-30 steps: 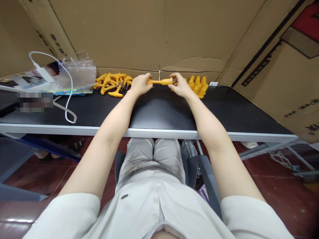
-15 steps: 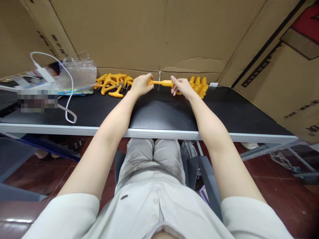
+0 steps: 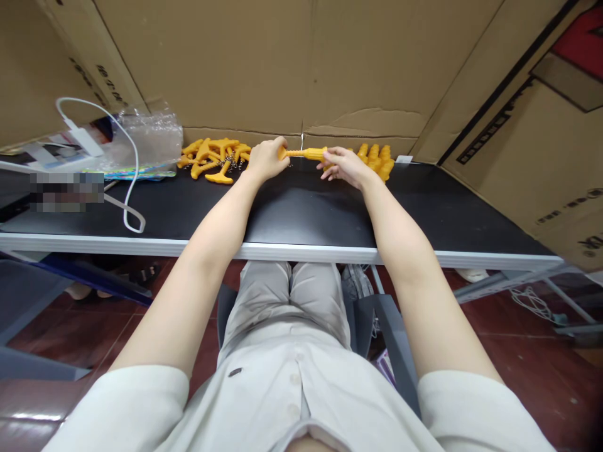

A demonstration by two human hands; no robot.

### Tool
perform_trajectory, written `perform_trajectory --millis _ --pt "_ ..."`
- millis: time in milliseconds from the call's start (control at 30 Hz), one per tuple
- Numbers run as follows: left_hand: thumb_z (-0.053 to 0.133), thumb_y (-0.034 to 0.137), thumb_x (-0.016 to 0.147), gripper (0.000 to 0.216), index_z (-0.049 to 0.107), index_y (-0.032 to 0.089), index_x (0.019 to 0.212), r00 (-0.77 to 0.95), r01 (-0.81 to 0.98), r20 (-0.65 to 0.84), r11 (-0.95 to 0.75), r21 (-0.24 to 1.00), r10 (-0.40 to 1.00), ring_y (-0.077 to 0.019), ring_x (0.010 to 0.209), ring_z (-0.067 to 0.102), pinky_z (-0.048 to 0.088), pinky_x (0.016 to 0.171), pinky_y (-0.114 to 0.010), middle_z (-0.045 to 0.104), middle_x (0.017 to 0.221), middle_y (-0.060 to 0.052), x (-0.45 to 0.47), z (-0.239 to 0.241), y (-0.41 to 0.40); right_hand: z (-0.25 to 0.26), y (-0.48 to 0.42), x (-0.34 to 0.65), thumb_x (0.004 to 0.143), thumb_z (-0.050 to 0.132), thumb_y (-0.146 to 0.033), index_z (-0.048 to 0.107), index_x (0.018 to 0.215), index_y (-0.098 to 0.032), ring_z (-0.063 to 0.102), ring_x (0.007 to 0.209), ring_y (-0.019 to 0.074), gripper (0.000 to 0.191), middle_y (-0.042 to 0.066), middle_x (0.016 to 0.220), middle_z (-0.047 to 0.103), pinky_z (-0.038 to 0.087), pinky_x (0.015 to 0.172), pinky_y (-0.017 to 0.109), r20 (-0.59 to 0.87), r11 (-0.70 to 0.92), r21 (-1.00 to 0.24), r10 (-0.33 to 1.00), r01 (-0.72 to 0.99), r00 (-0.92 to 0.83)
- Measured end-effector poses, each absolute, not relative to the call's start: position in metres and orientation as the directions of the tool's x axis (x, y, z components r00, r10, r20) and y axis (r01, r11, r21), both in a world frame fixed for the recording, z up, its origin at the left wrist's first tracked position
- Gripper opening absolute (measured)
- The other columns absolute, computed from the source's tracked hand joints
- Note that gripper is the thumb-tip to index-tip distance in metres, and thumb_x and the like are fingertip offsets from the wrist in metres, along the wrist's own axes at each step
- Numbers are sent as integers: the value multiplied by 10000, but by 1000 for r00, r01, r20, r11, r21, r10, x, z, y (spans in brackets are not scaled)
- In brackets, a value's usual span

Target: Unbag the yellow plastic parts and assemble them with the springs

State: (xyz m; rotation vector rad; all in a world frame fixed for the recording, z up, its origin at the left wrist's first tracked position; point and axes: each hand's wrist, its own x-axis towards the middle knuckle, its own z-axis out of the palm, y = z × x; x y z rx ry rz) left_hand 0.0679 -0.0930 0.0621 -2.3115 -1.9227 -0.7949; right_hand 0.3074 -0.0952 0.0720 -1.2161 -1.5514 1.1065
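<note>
Above the far side of the black table [image 3: 301, 213], both my hands hold one yellow plastic screw piece [image 3: 305, 153] level between them. My left hand [image 3: 266, 159] is closed round its left end. My right hand [image 3: 345, 166] pinches the thicker sleeve on its right end, the other fingers spread loosely. A heap of yellow T-shaped parts [image 3: 214, 157] lies just left of my left hand. A row of yellow sleeve parts [image 3: 377, 161] stands just right of my right hand.
A clear plastic bag [image 3: 148, 135], a white charger with its cable [image 3: 120, 163] and some printed packets lie at the table's far left. Cardboard sheets [image 3: 301, 63] wall off the back and right. Table legs and cables show below on the red floor.
My right hand has shifted its grip on the sleeve, the fingers opening out more. The screw piece stays level between both hands, and my left hand has hardly moved.
</note>
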Motion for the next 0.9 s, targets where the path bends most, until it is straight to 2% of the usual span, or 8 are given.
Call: perform_trajectory --millis 67,100,300,400,500,667,800,900 --pt "631 330 978 585 670 255 1557 107 923 413 -244 296 904 -421 1410 646 483 1210 -510 754 1419 -168 68 62 -93 71 -95 308 1016 877 -547 602 1011 -241 688 557 118 412 -27 762 771 510 534 203 144 179 -960 975 214 -169" --pt "634 332 971 588 670 262 1553 114 921 426 -256 294 897 -419 1400 648 489 1203 -510 764 1397 -160 68 62 -92 70 -94 309 1006 883 -565 597 985 -241 672 544 113 433 -31 741 758 503 529 201 159 194 -956 973 218 -170" --pt "609 312 975 533 696 249 1497 151 924 468 -292 246 871 -402 1353 671 507 1165 -489 761 1395 -150 72 62 -92 63 -80 312 906 719 -946 592 791 -246 556 430 139 720 -6 523 603 451 436 253 95 136 -954 983 267 -160" --pt "595 300 979 521 706 233 1483 152 927 488 -295 230 859 -396 1334 684 514 1152 -483 766 1383 -157 75 63 -94 64 -79 310 889 624 -1025 589 785 -261 476 386 137 772 -31 443 488 430 405 256 43 80 -956 990 283 -133" --pt "602 302 968 532 709 239 1485 159 926 503 -305 222 850 -390 1322 690 527 1135 -474 781 1345 -153 77 63 -95 71 -85 307 916 549 -1036 580 790 -258 419 365 121 789 -38 426 453 404 393 243 -22 7 -952 996 306 -89" --pt "618 288 952 583 703 258 1527 135 933 501 -280 226 855 -384 1320 702 531 1151 -480 798 1309 -142 77 60 -93 80 -97 306 1057 419 -930 625 886 -220 548 418 135 759 38 557 642 400 404 230 -143 -104 -946 984 306 -105" --pt "608 293 975 565 703 261 1531 109 944 475 -240 225 873 -383 1330 703 527 1160 -478 789 1354 -146 76 61 -94 80 -103 307 1139 658 -617 637 1031 -214 700 570 126 418 33 801 788 540 533 198 -32 -7 -989 985 145 -172" --pt "601 294 987 546 710 256 1521 110 951 454 -227 212 884 -391 1342 699 527 1153 -476 776 1396 -157 76 63 -96 79 -104 308 1115 775 -419 642 1040 -199 692 571 98 268 11 793 781 533 546 169 26 47 -991 986 126 -163"
